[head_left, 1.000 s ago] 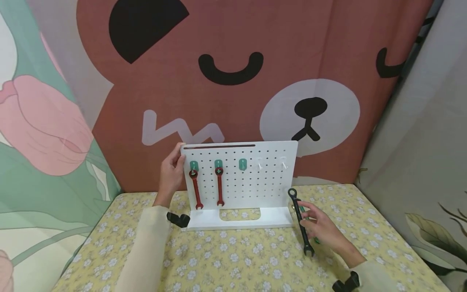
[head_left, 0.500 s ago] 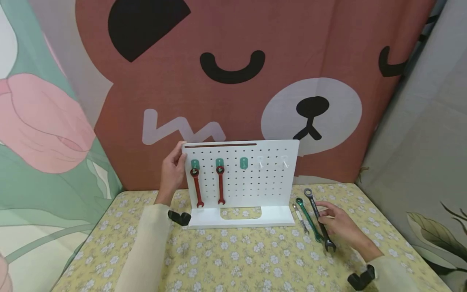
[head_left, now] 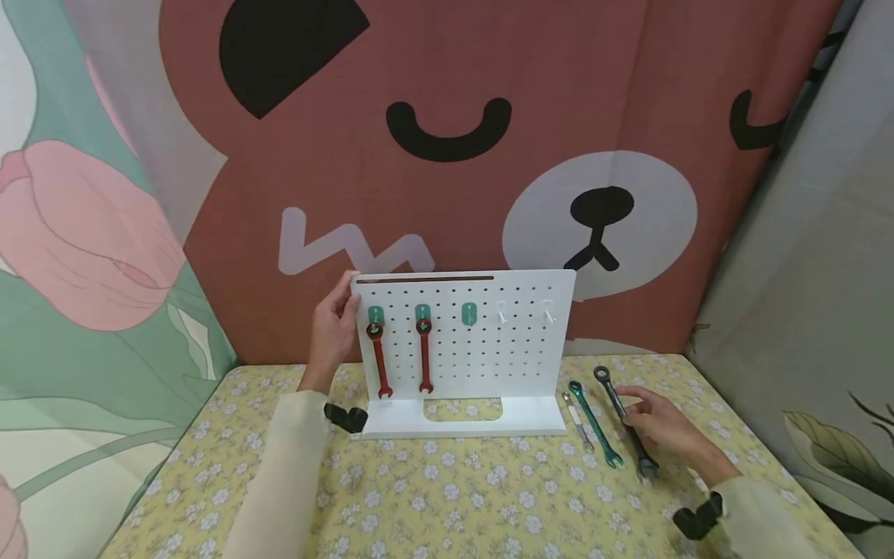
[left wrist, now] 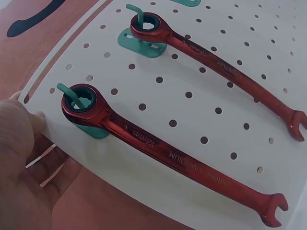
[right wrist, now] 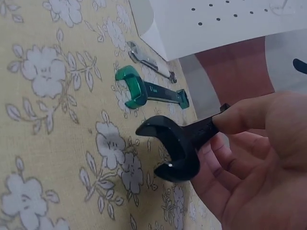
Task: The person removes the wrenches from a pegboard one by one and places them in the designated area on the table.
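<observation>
My left hand (head_left: 334,322) grips the upper left edge of a white pegboard stand (head_left: 531,357), thumb on its front face. Two red combination wrenches, a left one (left wrist: 168,155) and a right one (left wrist: 225,69), hang by their ring ends on green hooks. Between thumb and fingers my right hand (head_left: 660,423) pinches a black combination wrench (right wrist: 180,148), its open end toward the wrist camera and close over the tablecloth. Left of it lie a green combination wrench (head_left: 594,423) and a smaller silver wrench (head_left: 577,421), side by side on the cloth.
A green hook (head_left: 469,314) and two clear hooks, one at the middle right (head_left: 501,313) and one at the far right (head_left: 549,312), bear nothing. Yellow floral cloth (head_left: 447,497) covers the table. A printed bear curtain (head_left: 447,202) hangs close behind the board.
My right hand has carried the black wrench rightward and down, away from the board's right edge, uncovering the green and silver wrenches. My left hand has kept its grip on the board.
</observation>
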A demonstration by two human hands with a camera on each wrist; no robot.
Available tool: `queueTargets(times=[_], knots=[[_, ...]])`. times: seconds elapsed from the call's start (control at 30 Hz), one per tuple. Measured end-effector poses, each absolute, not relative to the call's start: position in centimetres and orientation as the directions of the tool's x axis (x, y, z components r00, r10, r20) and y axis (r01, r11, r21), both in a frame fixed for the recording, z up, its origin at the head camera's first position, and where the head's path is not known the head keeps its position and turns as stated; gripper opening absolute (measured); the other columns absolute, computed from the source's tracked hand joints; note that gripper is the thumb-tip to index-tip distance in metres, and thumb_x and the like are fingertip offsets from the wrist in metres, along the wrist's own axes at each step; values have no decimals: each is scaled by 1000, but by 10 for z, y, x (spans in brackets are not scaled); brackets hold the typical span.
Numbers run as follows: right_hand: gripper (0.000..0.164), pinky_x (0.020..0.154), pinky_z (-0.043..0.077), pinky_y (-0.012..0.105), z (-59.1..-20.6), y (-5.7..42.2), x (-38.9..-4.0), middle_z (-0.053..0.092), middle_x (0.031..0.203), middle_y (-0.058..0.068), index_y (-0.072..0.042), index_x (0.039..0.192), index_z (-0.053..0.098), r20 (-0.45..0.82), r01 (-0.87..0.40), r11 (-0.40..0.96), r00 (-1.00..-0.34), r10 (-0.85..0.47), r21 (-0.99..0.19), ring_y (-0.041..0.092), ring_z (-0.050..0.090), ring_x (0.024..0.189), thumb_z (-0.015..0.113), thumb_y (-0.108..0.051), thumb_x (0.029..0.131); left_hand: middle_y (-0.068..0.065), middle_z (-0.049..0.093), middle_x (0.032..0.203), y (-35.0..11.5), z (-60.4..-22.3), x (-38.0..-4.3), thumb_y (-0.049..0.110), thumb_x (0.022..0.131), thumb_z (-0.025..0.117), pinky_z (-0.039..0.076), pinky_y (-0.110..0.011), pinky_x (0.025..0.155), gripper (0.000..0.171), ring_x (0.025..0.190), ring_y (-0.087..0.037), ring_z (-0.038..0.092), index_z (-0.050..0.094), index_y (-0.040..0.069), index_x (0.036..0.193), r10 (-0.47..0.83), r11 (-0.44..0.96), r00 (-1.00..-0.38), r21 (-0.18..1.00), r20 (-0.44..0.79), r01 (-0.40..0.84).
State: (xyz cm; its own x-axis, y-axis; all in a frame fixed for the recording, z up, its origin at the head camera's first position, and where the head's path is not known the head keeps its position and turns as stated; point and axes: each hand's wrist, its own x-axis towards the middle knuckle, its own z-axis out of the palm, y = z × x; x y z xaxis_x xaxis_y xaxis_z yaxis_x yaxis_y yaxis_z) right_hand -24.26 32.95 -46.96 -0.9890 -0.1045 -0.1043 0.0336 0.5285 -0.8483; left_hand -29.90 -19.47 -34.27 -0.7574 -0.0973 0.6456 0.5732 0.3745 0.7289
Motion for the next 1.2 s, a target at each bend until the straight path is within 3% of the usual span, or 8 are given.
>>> queueTargets(times=[0.17,0.47,0.73,0.9,1.2], knots=[[50,53,39,36,-474,328,-247,57,91,14,4,153,35,-115,43,494,-987,-115,-869,15,33,54,51,-6,106,-26,68,120,-205,-361,-323,2,108,52,37,-22,64,41,82,-42,56,56,6,148,-110,377,-746,722,657,580],[50,55,40,37,-477,319,-251,55,82,11,6,151,37,-123,27,573,-984,-130,-819,18,37,55,50,-4,104,-17,68,122,-208,-363,-322,10,109,53,43,-24,69,40,87,-28,59,56,11,149,-95,378,-764,733,638,566],[48,51,38,36,-479,318,-256,63,92,14,7,149,39,-109,-5,614,-983,-147,-790,17,35,50,50,-2,103,-17,68,124,-209,-363,-321,10,108,54,44,-24,70,41,89,-27,60,56,12,149,-95,385,-768,735,633,558],[47,50,36,35,-480,317,-258,61,87,14,8,148,41,-115,-11,639,-981,-155,-769,16,34,49,49,-1,102,-17,68,124,-207,-363,-320,9,108,54,43,-24,70,41,90,-28,59,56,12,149,-108,391,-773,741,626,546],[45,51,39,37,-478,316,-258,63,100,18,8,143,46,-72,-44,718,-989,-130,-694,21,46,55,53,0,100,-15,67,126,-206,-362,-322,10,108,53,44,-24,72,41,91,-26,60,56,13,149,-103,392,-771,738,629,549]])
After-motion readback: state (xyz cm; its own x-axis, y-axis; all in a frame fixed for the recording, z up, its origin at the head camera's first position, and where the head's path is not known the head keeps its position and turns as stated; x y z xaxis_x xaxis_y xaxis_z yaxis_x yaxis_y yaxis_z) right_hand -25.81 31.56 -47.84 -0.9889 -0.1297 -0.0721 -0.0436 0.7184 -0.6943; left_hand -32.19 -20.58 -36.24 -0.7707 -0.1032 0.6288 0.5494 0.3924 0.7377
